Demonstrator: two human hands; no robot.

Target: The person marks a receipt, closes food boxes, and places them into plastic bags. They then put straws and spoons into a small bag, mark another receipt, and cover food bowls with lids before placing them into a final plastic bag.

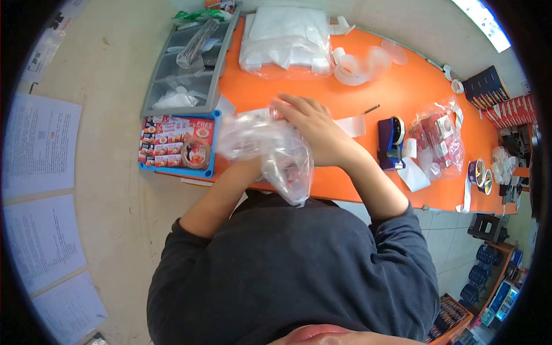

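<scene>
Both hands are working at the near edge of the orange bench (pixel 368 100), mid-frame: the right hand (pixel 313 129) is lying flat, fingers spread, pressing down on a crumpled clear plastic bag (pixel 276 155), which is sagging over the bench edge toward the dark sweater. The left hand is reaching in under the bag, and the plastic is hiding it, so I cannot tell whether it is gripping or open. Open orange surface is showing just above the right hand, with a stack of white bags (pixel 286 40) sitting at top centre and loose clear tape rolls (pixel 359 66) to its right. A grey tray (pixel 187 63) is occupying the upper left, and a blue tray of printed packets (pixel 178 144) is sitting just left of the bag. To the right, a blue tape dispenser (pixel 391 141) is standing near a bag of red packets (pixel 440 138), well clear of the hands. The bag's contents are too blurred to name, and the far right is curving away into clutter.
</scene>
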